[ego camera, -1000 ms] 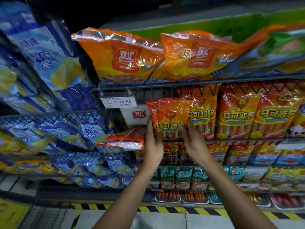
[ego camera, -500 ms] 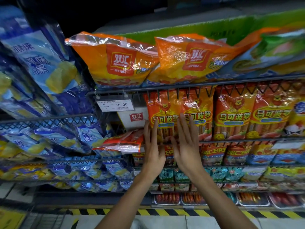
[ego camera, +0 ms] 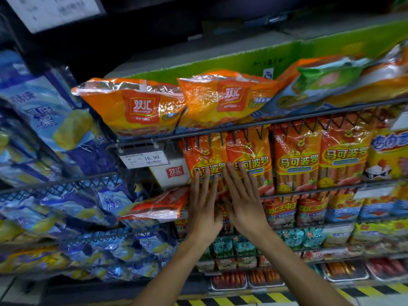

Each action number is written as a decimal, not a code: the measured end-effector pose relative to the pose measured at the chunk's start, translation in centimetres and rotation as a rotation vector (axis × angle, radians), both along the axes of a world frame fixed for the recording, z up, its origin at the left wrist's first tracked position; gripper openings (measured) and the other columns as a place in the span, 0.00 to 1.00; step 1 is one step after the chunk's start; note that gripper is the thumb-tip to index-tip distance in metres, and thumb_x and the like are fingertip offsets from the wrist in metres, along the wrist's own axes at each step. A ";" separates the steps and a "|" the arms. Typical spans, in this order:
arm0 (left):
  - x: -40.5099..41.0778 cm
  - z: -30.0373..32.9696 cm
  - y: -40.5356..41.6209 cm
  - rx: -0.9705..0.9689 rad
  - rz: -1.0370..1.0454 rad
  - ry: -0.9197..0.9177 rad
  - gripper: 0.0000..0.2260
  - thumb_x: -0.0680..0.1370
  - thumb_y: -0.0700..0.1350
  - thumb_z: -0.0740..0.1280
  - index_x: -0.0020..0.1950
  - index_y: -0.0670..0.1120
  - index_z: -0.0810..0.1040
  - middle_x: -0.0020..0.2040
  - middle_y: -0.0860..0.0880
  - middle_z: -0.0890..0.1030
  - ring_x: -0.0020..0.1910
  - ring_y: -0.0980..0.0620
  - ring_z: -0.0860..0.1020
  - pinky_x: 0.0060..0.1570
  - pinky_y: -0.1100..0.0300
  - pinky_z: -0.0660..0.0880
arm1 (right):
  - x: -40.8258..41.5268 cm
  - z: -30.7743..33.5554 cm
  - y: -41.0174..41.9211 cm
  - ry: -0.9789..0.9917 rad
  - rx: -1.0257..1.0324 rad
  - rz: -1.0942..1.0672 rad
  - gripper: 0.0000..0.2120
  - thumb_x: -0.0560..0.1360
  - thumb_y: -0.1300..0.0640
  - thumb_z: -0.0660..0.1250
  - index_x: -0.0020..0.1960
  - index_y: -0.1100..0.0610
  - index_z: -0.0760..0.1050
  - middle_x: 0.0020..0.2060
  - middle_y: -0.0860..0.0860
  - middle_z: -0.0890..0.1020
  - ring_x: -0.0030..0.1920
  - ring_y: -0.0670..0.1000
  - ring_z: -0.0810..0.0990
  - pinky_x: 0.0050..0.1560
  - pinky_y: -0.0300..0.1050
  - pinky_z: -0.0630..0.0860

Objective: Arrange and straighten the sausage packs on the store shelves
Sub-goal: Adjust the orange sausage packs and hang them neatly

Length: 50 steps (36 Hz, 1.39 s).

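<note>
A row of orange sausage packs stands upright on the wire shelf [ego camera: 309, 192]. My left hand [ego camera: 204, 206] lies flat, fingers straight, against the leftmost orange pack [ego camera: 204, 157]. My right hand [ego camera: 241, 199] presses flat on the lower part of the second pack [ego camera: 249, 155] beside it. Two more matching packs [ego camera: 297, 155] stand to the right. A red and white pack [ego camera: 159, 204] lies flat on the shelf, just left of my left hand.
Big orange bags [ego camera: 136, 107] lie on the shelf above, with a 16.90 price tag [ego camera: 144, 159] hanging below them. Blue and yellow bags [ego camera: 55, 124] fill the wire racks at left. Smaller packs and trays [ego camera: 229, 280] fill lower shelves. A striped floor edge [ego camera: 242, 300] runs below.
The leftmost orange pack, held out in front of the shelf a second ago, now stands in the row. Both hands have let go of it and lie flat against the packs.
</note>
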State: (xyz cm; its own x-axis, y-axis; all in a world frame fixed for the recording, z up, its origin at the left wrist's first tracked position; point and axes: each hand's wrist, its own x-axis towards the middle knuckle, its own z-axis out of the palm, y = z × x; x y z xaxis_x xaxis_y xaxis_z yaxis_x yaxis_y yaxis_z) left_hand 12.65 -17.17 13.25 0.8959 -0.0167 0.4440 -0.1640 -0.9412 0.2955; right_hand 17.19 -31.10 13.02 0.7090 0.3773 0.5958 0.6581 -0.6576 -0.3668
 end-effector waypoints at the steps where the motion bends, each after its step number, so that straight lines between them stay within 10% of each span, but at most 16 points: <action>1: 0.0 0.1 0.0 0.000 -0.003 0.015 0.42 0.78 0.38 0.69 0.84 0.47 0.46 0.84 0.48 0.41 0.82 0.42 0.39 0.80 0.42 0.47 | -0.1 -0.2 -0.2 -0.004 0.013 0.006 0.32 0.83 0.57 0.64 0.82 0.58 0.53 0.82 0.52 0.52 0.82 0.58 0.48 0.79 0.64 0.54; 17: -4.5 0.4 4.4 -0.134 -0.260 0.180 0.28 0.83 0.39 0.65 0.82 0.50 0.60 0.84 0.54 0.50 0.83 0.51 0.47 0.80 0.57 0.50 | -2.1 -2.1 1.0 0.107 0.253 0.121 0.28 0.81 0.58 0.66 0.78 0.59 0.64 0.79 0.51 0.63 0.81 0.53 0.56 0.78 0.60 0.59; 22: -8.3 -0.8 7.9 -0.219 -0.099 0.348 0.24 0.85 0.45 0.62 0.78 0.61 0.64 0.78 0.69 0.59 0.77 0.67 0.57 0.74 0.69 0.60 | -2.8 -2.2 2.5 0.169 0.283 0.225 0.28 0.79 0.60 0.70 0.77 0.57 0.67 0.77 0.49 0.66 0.79 0.50 0.61 0.78 0.52 0.61; 29: -10.0 0.4 11.6 -0.545 0.247 0.203 0.14 0.81 0.40 0.69 0.64 0.54 0.76 0.54 0.62 0.77 0.52 0.65 0.76 0.54 0.76 0.69 | -4.0 0.1 5.7 0.398 0.176 0.330 0.32 0.81 0.49 0.66 0.81 0.44 0.56 0.77 0.39 0.61 0.75 0.31 0.53 0.71 0.25 0.50; 38: -8.9 2.3 13.8 -0.753 0.209 0.131 0.11 0.79 0.38 0.72 0.59 0.46 0.77 0.42 0.55 0.77 0.42 0.66 0.76 0.45 0.74 0.70 | -4.3 1.1 9.8 0.377 0.160 0.262 0.37 0.75 0.59 0.75 0.78 0.47 0.63 0.73 0.46 0.70 0.74 0.47 0.67 0.73 0.45 0.66; 42: -8.4 2.3 14.7 -0.793 0.095 0.079 0.25 0.79 0.36 0.71 0.73 0.53 0.74 0.66 0.58 0.79 0.67 0.64 0.74 0.66 0.68 0.71 | -4.4 1.7 10.5 0.323 0.278 0.245 0.30 0.73 0.65 0.74 0.71 0.46 0.72 0.66 0.42 0.75 0.67 0.43 0.72 0.68 0.45 0.72; 50: -10.1 4.5 16.2 -0.869 -0.058 -0.104 0.23 0.78 0.32 0.71 0.68 0.54 0.78 0.63 0.64 0.81 0.65 0.60 0.78 0.65 0.65 0.73 | -6.0 4.5 9.7 0.332 0.363 0.206 0.26 0.73 0.62 0.77 0.69 0.49 0.75 0.65 0.43 0.80 0.67 0.48 0.78 0.63 0.57 0.77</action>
State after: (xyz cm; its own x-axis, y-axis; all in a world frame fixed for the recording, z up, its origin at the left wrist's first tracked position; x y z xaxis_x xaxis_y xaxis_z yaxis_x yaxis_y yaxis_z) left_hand 2.51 -1.00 17.75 0.8585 0.3211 0.3998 -0.2703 -0.3793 0.8849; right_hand 11.15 -21.44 17.55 0.8146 0.3403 0.4697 0.5700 -0.3191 -0.7572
